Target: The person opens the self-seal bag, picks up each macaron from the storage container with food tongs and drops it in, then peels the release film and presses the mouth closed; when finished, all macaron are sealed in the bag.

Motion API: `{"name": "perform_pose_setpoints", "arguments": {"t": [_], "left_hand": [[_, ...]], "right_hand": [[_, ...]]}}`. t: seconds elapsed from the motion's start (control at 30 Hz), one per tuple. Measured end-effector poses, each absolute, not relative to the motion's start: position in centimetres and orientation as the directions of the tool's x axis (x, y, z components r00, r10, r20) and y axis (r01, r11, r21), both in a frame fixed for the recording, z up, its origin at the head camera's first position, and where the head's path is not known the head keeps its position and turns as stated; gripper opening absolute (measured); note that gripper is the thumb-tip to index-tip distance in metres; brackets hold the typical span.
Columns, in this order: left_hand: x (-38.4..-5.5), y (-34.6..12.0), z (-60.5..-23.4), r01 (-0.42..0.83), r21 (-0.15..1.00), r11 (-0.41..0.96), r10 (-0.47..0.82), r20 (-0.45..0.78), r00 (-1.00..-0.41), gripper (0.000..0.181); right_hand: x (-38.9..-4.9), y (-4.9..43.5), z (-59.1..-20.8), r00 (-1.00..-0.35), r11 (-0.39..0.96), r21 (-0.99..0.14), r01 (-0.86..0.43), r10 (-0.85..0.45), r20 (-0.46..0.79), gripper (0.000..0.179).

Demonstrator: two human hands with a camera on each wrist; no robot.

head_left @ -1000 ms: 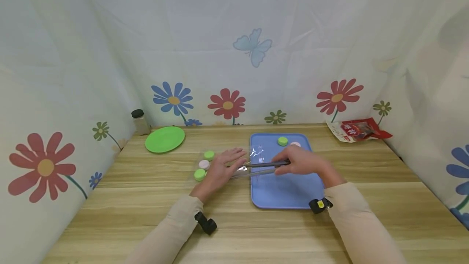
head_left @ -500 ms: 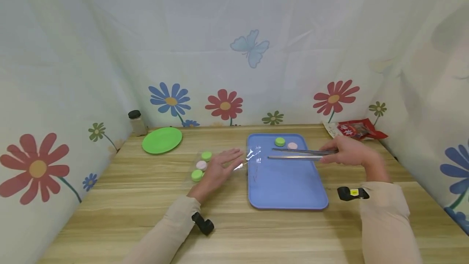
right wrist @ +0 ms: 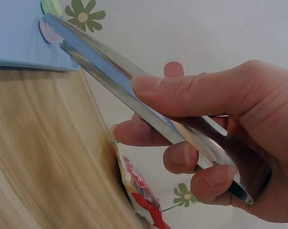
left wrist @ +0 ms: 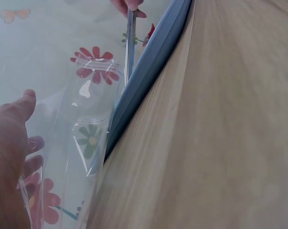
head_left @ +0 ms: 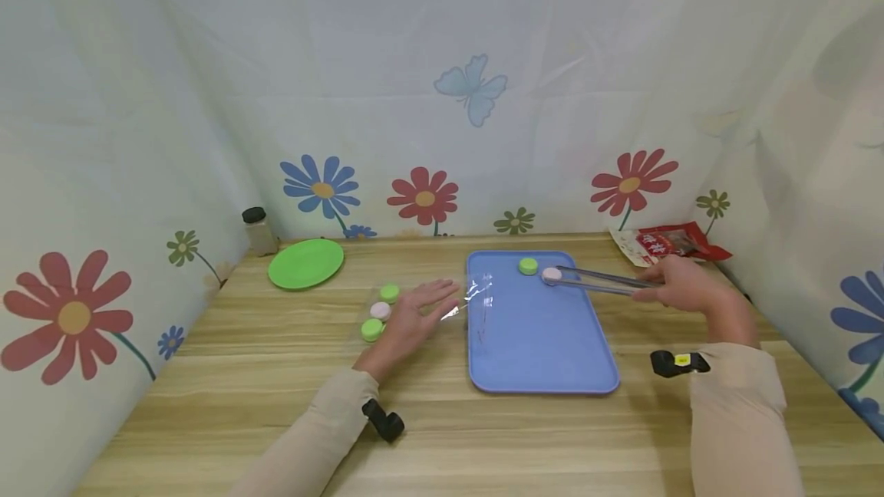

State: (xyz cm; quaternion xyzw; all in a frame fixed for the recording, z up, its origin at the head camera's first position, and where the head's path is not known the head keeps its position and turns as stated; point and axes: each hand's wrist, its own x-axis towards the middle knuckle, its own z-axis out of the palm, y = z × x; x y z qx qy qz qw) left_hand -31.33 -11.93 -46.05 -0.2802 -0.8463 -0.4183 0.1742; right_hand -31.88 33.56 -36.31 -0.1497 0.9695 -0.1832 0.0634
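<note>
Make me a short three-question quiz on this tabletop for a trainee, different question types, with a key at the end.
1. The right hand holds: A) a dark-lidded jar; B) long silver metal tongs; C) a red-and-white packet.
2. True or false: the round green plate lies outside the blue rectangular tray.
3. Fill in: two small round macaron-like pieces are at the tray's far end, one green, one ____.

Key: 1 B; 2 true; 3 pale pink.
</note>
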Motion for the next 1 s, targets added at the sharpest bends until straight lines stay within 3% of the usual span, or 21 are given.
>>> {"name": "perform_pose_setpoints", "arguments": {"t": [0.2,0.6,0.83,1.0], "left_hand": [[-31.3,-11.9,-46.0,0.613,0.611,0.501,0.325,0.524,-0.787,0.036],[-31.4,-11.9,-45.9,0.618,0.608,0.498,0.331,0.525,-0.784,0.038],[-31.4,-12.0,-45.8,0.611,0.613,0.5,0.332,0.516,-0.789,0.038],[-31.4,-12.0,-45.8,0.613,0.602,0.511,0.333,0.519,-0.787,0.037]], "right_hand": [[-31.7,33.8,-36.4,-0.949,0.888,-0.396,-0.233,-0.297,-0.108,0.06],[-30.7,32.8,-35.2,-0.928,0.86,-0.414,-0.296,-0.362,-0.089,0.047],[-30.5,30.9,-34.1,-0.861,0.737,-0.538,-0.41,-0.508,-0.04,0.031],[-30.4,28.7,-33.9,-0.81,0.668,-0.58,-0.466,-0.586,-0.023,0.032]]}}
